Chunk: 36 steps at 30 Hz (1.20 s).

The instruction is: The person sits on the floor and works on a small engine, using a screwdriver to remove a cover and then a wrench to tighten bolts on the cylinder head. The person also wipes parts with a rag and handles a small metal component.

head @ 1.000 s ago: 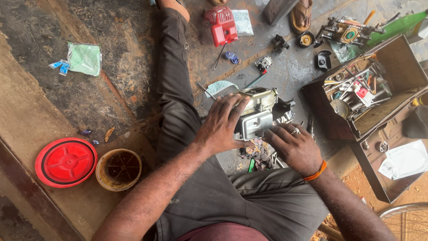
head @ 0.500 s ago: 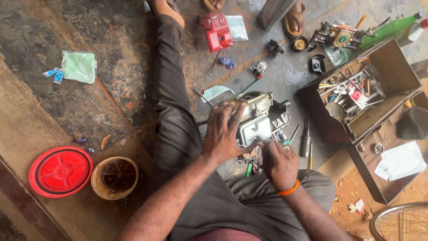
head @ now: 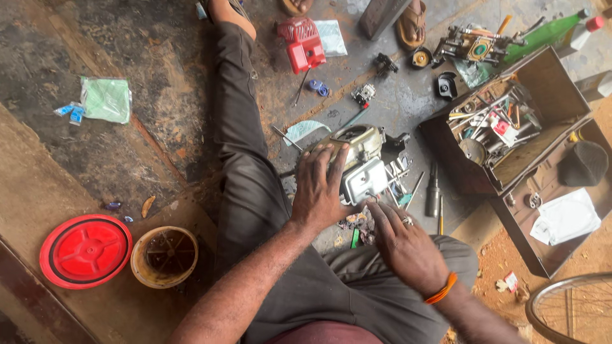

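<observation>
I sit on the floor with a small metal engine (head: 364, 160) between my legs. My left hand (head: 320, 188) lies flat on the engine's left side, fingers spread over its casing, holding it steady. My right hand (head: 403, 245), with a ring and an orange wristband, reaches down just below the engine, fingertips among small loose parts (head: 354, 228) on the ground. Whether the right fingers pinch anything is hidden. A screwdriver (head: 433, 191) lies right of the engine.
An open metal toolbox (head: 510, 130) full of tools stands at the right. A red engine cover (head: 302, 43) and more parts lie ahead. A red round lid (head: 85, 250) and a tan round housing (head: 164, 256) sit at the left. A wheel rim (head: 574, 309) shows bottom right.
My right hand has dropped from the engine's right side to the floor below it. My left hand stays on the engine.
</observation>
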Tool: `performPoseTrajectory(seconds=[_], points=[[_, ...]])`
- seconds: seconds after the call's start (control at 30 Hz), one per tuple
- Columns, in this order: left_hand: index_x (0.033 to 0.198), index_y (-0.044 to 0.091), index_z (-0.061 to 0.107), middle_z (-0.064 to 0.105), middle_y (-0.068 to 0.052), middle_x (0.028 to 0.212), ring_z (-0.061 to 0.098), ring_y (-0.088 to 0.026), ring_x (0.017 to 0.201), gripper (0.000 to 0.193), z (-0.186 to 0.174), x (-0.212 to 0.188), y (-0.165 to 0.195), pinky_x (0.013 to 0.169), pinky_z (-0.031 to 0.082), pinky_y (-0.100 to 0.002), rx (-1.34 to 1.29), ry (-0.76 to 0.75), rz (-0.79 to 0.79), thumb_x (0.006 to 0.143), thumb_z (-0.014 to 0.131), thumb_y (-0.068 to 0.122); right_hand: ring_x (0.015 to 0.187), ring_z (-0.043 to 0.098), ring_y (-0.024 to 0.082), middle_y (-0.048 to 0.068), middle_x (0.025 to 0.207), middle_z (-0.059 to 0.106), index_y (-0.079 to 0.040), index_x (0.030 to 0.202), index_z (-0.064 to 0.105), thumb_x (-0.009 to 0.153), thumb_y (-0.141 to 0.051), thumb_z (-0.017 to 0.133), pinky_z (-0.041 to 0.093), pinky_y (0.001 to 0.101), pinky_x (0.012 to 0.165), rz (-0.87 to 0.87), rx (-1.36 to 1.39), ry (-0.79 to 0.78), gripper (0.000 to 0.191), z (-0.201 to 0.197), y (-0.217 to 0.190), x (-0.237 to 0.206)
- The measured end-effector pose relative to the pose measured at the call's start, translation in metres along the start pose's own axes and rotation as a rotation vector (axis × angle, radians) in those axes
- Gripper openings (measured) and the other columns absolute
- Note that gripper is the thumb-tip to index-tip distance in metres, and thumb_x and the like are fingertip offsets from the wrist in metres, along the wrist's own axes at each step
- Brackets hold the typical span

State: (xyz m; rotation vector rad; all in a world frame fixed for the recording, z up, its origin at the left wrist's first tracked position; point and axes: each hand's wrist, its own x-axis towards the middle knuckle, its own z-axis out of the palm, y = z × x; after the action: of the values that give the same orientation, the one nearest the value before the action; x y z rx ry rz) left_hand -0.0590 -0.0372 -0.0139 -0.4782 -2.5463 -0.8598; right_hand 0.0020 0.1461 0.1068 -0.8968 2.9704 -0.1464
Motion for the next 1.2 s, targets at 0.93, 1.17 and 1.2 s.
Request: performPoseTrajectory(seconds=[0.93,1.17,1.2], points=[[0.157,0.009,0.031,0.039,-0.018,0.142,0.040,-0.038,0.141,0.118,0.008,-0.001,-0.001,0.123,0.027,-0.066,-0.051,0.012,-0.037,0.073,0.074,0.079,0.049,0.061,0.026,0.007,0.055,0.061,-0.004,0.113,0.055,0.100,-0.011,0.059,0.044,0.0396,0.048,0.713,0.790,0.294,0.015,0.017,0.032,0.074],[0.158,0.006,0.030,0.039,-0.020,0.140,0.039,-0.038,0.140,0.121,0.003,0.004,-0.003,0.123,0.026,-0.066,-0.034,0.007,-0.006,0.076,0.071,0.084,0.119,0.063,0.030,0.012,0.134,0.066,-0.022,0.133,0.063,0.095,-0.032,0.061,0.054,0.0413,0.092,-0.162,-0.276,0.139,0.039,-0.008,0.052,0.049],[0.158,0.006,0.030,0.040,-0.019,0.139,0.039,-0.038,0.139,0.120,0.003,0.004,-0.003,0.124,0.026,-0.067,-0.029,0.009,-0.017,0.076,0.071,0.084,0.124,0.060,0.030,0.013,0.138,0.062,-0.014,0.136,0.061,0.094,-0.039,0.060,0.051,0.0447,0.100,-0.243,-0.294,0.148,0.049,-0.013,0.058,0.047]])
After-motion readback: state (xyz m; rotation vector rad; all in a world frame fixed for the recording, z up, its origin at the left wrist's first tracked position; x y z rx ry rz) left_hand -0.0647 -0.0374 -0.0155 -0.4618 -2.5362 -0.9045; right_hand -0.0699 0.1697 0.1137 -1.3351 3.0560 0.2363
